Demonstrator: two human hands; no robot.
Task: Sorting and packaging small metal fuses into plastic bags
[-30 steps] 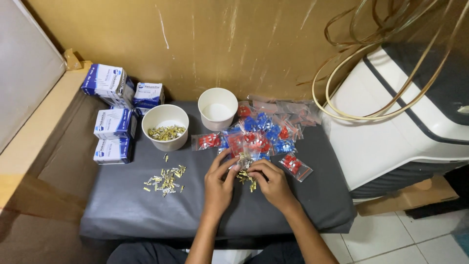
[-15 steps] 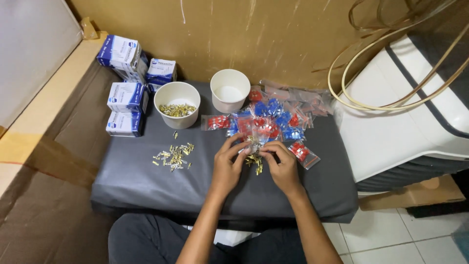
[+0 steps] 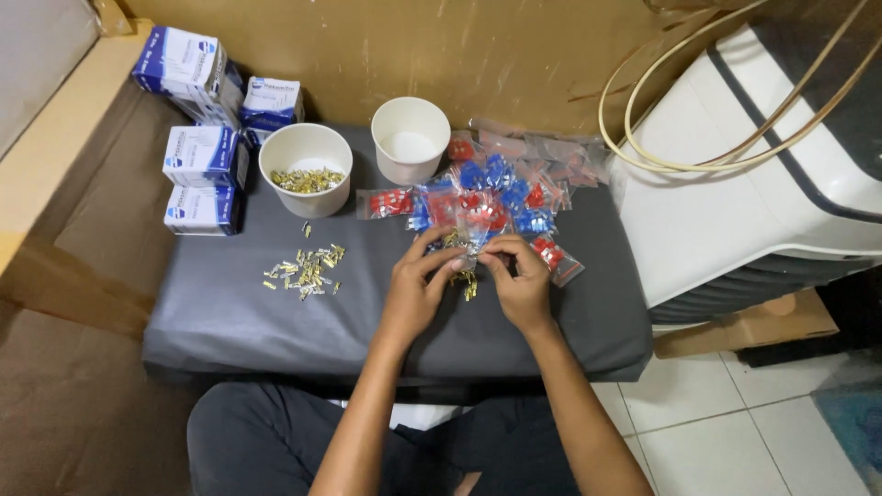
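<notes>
I see my left hand [image 3: 415, 289] and right hand [image 3: 519, 285] pinching one small clear bag [image 3: 470, 241] together, just near of the red and blue packet pile [image 3: 496, 197]. Brass terminals [image 3: 467, 280] dangle beneath it; I judge a loose pinch could scatter them over the grey cushion [image 3: 230, 321].

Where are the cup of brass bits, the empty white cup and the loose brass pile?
Cup of brass bits [image 3: 306, 170], head view, on its rim.
Empty white cup [image 3: 411, 138], head view, inside wall.
Loose brass pile [image 3: 306, 271], head view, pile's middle.
</notes>
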